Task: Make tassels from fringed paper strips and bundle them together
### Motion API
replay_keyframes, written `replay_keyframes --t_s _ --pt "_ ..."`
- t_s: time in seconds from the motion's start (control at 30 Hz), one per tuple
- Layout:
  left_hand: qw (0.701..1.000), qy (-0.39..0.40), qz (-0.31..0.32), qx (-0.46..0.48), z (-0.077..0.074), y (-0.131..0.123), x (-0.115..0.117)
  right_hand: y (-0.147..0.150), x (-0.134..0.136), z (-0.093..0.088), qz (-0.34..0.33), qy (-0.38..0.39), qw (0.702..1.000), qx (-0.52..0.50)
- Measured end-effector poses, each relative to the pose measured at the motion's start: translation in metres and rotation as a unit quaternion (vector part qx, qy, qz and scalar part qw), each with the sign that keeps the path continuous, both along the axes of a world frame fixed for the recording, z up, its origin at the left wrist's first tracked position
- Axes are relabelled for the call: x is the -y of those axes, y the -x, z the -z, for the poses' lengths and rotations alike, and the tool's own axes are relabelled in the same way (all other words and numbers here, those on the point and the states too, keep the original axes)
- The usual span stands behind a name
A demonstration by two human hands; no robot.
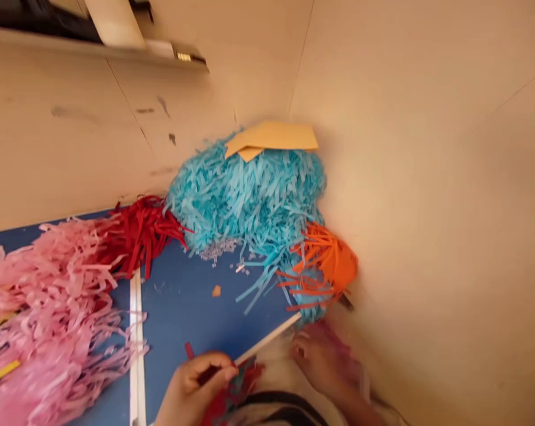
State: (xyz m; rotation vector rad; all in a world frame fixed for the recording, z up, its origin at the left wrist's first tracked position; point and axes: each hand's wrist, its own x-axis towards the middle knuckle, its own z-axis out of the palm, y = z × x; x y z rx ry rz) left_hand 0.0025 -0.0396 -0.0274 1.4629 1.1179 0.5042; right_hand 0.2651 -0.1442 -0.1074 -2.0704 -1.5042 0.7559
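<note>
My left hand (pixel 194 384) sits at the bottom centre with fingers curled in a pinch on a dark red paper strip (pixel 209 374), over a bundle of red and teal fringe (pixel 232 396). My right hand (pixel 327 370) is blurred at the bottom right, resting by a thin white stick (pixel 267 338) and the same bundle; its fingers are smeared by motion. Behind them a big heap of blue fringed paper (pixel 250 201) fills the corner, with orange fringed paper (pixel 327 263) at its right foot.
Pink fringed paper (pixel 45 313) covers the left of the blue tabletop (pixel 192 307), with red fringe (pixel 138 234) behind it. Tan paper sheets (pixel 271 139) lie on the blue heap. Beige walls close in behind and on the right. A white strip (pixel 135 343) crosses the table.
</note>
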Motion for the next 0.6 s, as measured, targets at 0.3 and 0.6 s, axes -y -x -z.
replay_keyframes --t_s 0.3,0.6 --pt "0.999 0.008 -0.046 0.007 -0.007 -0.008 0.007 0.003 0.0 0.044 0.058 0.065 0.996 0.002" --pt "0.997 0.013 -0.072 0.011 -0.014 -0.002 0.002 0.016 0.004 0.02 -0.024 0.05 0.998 0.018"
